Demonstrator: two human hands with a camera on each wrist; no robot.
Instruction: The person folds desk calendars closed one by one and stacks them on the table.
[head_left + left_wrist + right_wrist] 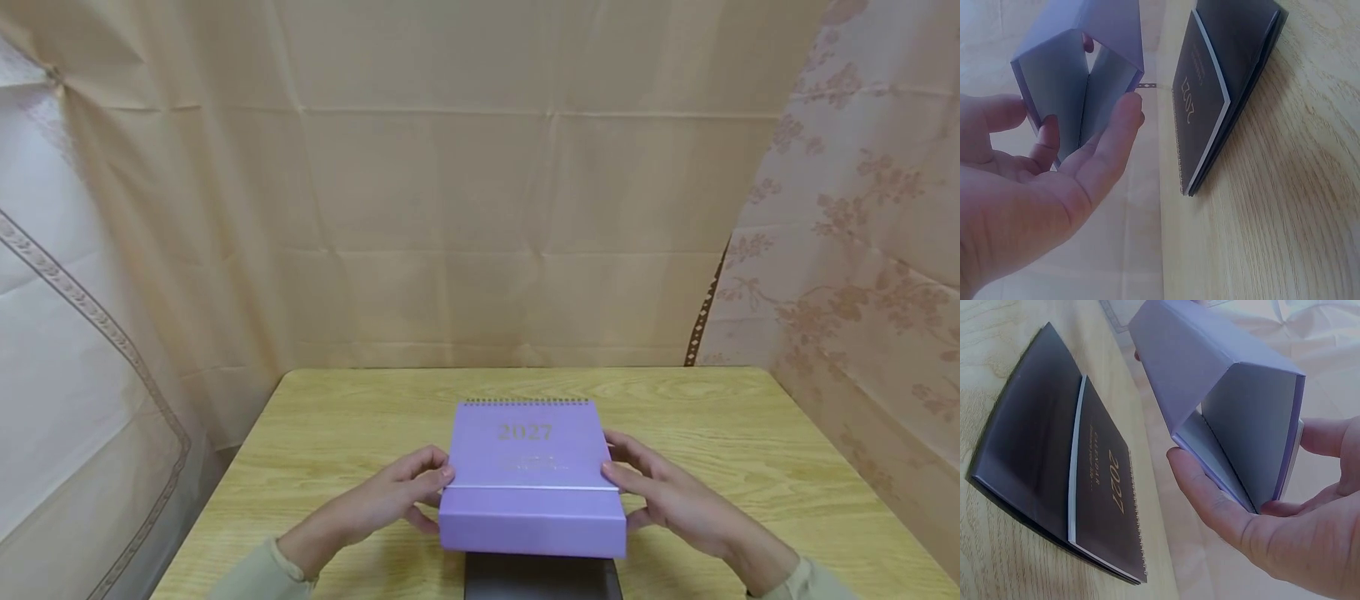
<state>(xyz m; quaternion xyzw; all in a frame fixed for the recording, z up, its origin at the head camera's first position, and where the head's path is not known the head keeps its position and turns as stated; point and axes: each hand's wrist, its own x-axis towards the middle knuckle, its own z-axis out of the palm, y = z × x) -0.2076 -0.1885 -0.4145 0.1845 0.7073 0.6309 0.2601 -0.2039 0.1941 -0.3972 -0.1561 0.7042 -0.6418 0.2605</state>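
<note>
A purple desk calendar [532, 458] marked "2027", spiral-bound along its top edge, is held up by both hands. At its left side my left hand [386, 500] grips the edge, thumb on the front and other fingers around the side. My right hand [675, 500] pinches the opposite edge in the same way. The wrist views show the calendar's cardboard stand [1244, 419] folded out into a hollow, open-ended shape. Beneath it, apart from it, a dark desk calendar [1200, 94] lies on the table, also lettered in gold; the head view shows only part of it.
The wood-grain table [360, 417] has its far edge against a beige cloth hanging [487, 208]. Pale patterned cloth hangs at the left, and flowered cloth [862, 250] at the right.
</note>
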